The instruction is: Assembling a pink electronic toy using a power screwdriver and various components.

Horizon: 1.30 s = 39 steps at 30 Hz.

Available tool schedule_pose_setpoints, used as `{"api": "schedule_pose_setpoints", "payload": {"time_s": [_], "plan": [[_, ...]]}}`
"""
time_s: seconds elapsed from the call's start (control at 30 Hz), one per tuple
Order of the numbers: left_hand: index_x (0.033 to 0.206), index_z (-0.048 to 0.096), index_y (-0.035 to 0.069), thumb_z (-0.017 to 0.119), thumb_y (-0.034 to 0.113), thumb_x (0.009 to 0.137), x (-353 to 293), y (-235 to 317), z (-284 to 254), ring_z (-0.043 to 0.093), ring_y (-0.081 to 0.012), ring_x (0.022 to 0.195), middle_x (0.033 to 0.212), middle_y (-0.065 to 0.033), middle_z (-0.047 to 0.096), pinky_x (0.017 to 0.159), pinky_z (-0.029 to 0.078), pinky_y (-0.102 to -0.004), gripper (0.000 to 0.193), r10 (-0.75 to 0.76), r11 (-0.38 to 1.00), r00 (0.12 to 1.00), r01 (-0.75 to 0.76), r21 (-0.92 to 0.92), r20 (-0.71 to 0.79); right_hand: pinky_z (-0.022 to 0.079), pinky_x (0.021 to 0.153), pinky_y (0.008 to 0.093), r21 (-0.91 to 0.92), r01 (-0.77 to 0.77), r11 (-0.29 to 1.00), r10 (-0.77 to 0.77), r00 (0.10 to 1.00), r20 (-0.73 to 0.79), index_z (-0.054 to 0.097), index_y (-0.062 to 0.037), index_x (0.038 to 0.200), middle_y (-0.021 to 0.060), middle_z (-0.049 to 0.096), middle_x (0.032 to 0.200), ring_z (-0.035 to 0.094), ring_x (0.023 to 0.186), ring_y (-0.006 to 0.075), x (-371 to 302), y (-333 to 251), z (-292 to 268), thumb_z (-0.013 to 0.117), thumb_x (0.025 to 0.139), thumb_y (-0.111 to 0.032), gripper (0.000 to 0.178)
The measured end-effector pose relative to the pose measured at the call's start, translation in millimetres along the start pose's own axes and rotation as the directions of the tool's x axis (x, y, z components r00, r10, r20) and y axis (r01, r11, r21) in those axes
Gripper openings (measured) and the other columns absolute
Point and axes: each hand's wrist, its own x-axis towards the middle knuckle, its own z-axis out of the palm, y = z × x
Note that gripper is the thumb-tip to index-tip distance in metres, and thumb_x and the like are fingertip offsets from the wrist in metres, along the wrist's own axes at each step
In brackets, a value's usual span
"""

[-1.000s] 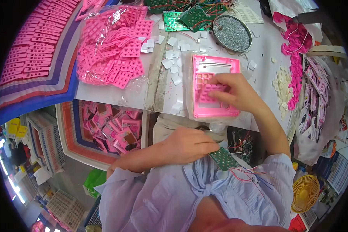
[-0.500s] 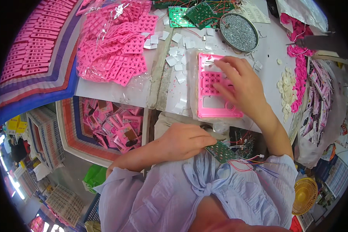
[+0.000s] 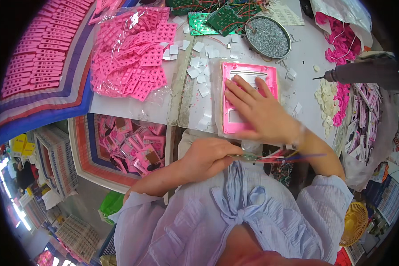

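On the left of the desk (image 3: 133, 108) lies our clear bag of pink keypads (image 3: 133, 53). Our left hand (image 3: 208, 157) pinches the edge of a green circuit board (image 3: 252, 156) with coloured wires, below the desk edge. Our right hand (image 3: 259, 111) rests flat, fingers spread, on the pink plastic casing (image 3: 248, 95), holding nothing. A round tray of screws (image 3: 267, 30) sits beyond.

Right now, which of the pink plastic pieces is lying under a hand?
The large pink frame on the white table, flat under the right hand. The smaller pink keypads sit untouched, heaped on clear plastic to its left.
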Motion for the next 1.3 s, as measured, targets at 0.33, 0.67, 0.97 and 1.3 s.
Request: {"api": "schedule_pose_setpoints", "payload": {"time_s": [0.33,0.67,0.97,1.3], "plan": [[0.121,0.063,0.0,0.055,0.004,0.099,-1.7,1.8,11.4,0.06,-0.0067,0.073,0.097,-0.0066,0.072,0.066,0.049,-0.023,0.023,-0.477,0.805,0.879,0.435,-0.404,-0.002,0.053,0.09,0.0372,0.871,0.102,0.48,-0.136,0.99,-0.041,0.066,-0.0014,0.121,0.016,0.071,0.113,0.069,0.104,0.0303,-39.0,13.6,-61.8,0.067,0.086,-0.01,0.036],[0.151,0.03,0.006,0.049,-0.002,0.099,-9.9,15.5,16.7,0.063,-0.0165,0.103,0.142,-0.0168,0.05,0.099,0.047,-0.0348,0.056,-0.533,0.521,0.834,0.457,-0.721,0.143,0.051,0.07,0.0268,0.857,-0.206,0.473,0.381,0.925,0.013,0.065,-0.0012,0.12,0.0068,0.071,0.092,0.063,0.082,0.0097,-8.0,46.7,-23.3,0.069,0.087,-0.01,0.034],[0.137,0.05,0.002,0.063,-0.002,0.09,-16.0,14.6,-2.7,0.064,-0.0128,0.09,0.113,-0.0085,0.067,0.079,0.053,-0.0281,0.049,-0.485,0.852,0.873,0.486,-0.196,0.054,0.052,0.073,0.0392,0.518,-0.279,0.808,0.308,0.951,0.032,0.064,-0.0015,0.116,0.0187,0.069,0.087,0.068,0.079,0.0327,27.4,42.3,-24.7,0.068,0.084,-0.011,0.034],[0.123,0.062,0.005,0.076,0.02,0.082,20.6,-12.1,-21.4,0.062,-0.0243,0.101,0.111,-0.0098,0.065,0.087,0.046,-0.0413,0.046,-0.077,0.829,0.993,0.114,0.548,-0.089,0.052,0.08,0.0436,0.276,-0.334,0.901,0.373,0.922,-0.104,0.061,-0.002,0.117,0.0163,0.07,0.093,0.067,0.092,0.0356,31.4,28.0,-19.6,0.073,0.081,-0.013,0.04]]}}
